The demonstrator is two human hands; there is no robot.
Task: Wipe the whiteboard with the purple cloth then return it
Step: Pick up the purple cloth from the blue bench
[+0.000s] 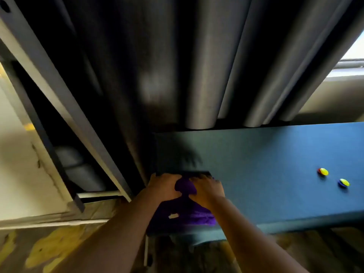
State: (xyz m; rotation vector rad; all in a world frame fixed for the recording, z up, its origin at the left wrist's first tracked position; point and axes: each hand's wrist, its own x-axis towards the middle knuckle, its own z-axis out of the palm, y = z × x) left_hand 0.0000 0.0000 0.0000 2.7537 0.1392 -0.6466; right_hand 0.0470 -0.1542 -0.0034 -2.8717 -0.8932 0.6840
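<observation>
1. Both forearms run up from the bottom edge of the frame and meet just below centre, where the left hand (164, 186) and the right hand (207, 189) rest on the purple cloth (187, 211).
2. Left hand: its fingers curl over the far left part of the cloth and appear to grip a raised fold. Right hand: it lies on the cloth's right side with fingers bent over it; motion blur leaves me unable to tell whether it pinches or only presses.
3. Lying bunched at the near left corner of the blue table (275, 174), the cloth has a small pale tag (173, 216) showing on its near part.
4. My reading is that the step in hand is either gathering the cloth up or settling it down; one frame cannot decide which.
5. If gathering: pull the loose near edge into the palms so nothing trails, and lift clear of the table corner.
6. If returning: flatten it so it sits wholly on the tabletop, not hanging over the front edge.
7. No whiteboard is certain here. A pale panel with a dark frame (49, 79) slants through the upper left; it may be the board, but I cannot confirm it.
8. Dark grey curtain folds (197, 66) fill the top centre.
9. Two small yellow-topped round objects (323, 171) sit at far right, too blurred to name.
10. Fingertips of both hands are hidden in shadow.
</observation>
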